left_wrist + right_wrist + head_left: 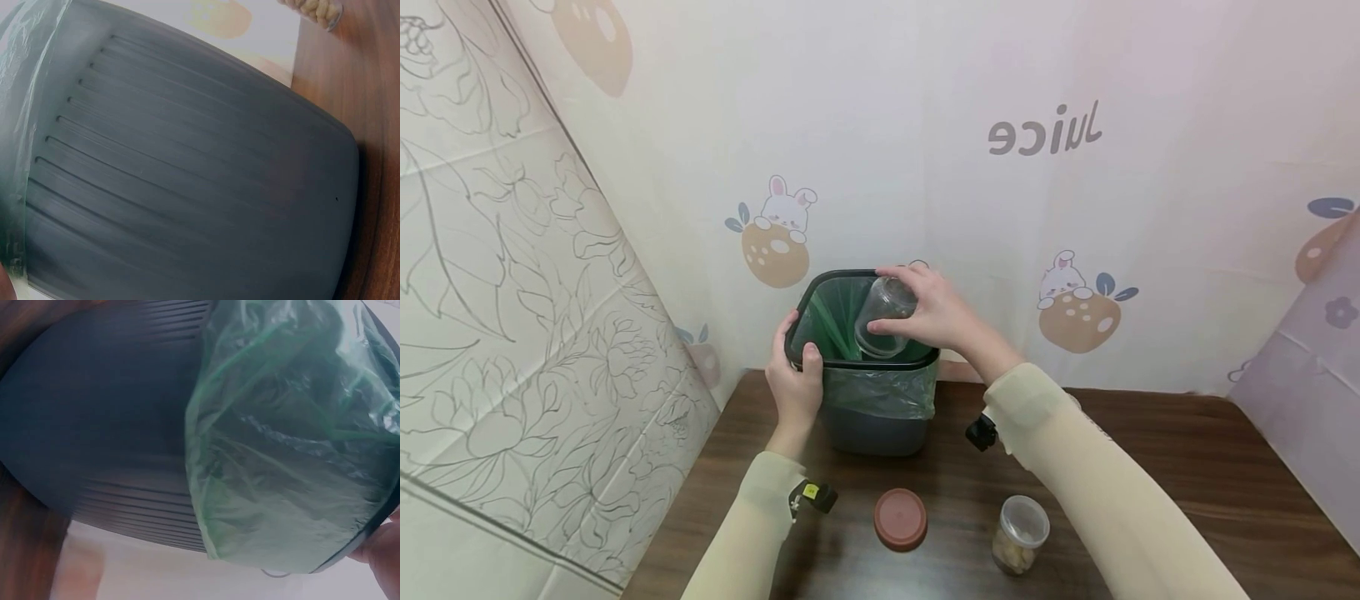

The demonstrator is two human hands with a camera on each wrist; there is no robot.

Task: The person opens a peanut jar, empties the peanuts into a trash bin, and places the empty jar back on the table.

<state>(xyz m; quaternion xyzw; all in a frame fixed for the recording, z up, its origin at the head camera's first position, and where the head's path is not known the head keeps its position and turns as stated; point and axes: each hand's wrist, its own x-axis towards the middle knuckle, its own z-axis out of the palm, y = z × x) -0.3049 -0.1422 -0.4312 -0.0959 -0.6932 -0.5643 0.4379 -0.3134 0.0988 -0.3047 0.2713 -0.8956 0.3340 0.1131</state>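
A dark grey trash bin (874, 432) stands on the table, lined with a thin green bag (880, 392) folded down over its rim. My left hand (796, 385) grips the rim at the near left corner, thumb over the front edge. Within the bin's mouth, at its right side, my right hand (928, 310) holds a clear plastic jar (880, 325) between thumb and fingers. The jar is tilted and shows no contents. The left wrist view is filled by the bin's ribbed wall (187, 156); the right wrist view shows the bag's overhang (281, 456).
On the dark wood table (835, 550), a round reddish-brown lid (901, 518) lies in front of the bin. To its right stands a clear jar (1021, 533) with pale pieces inside. Another jar of nut-like pieces (322, 11) shows beyond the bin. A printed curtain (925, 167) hangs close behind.
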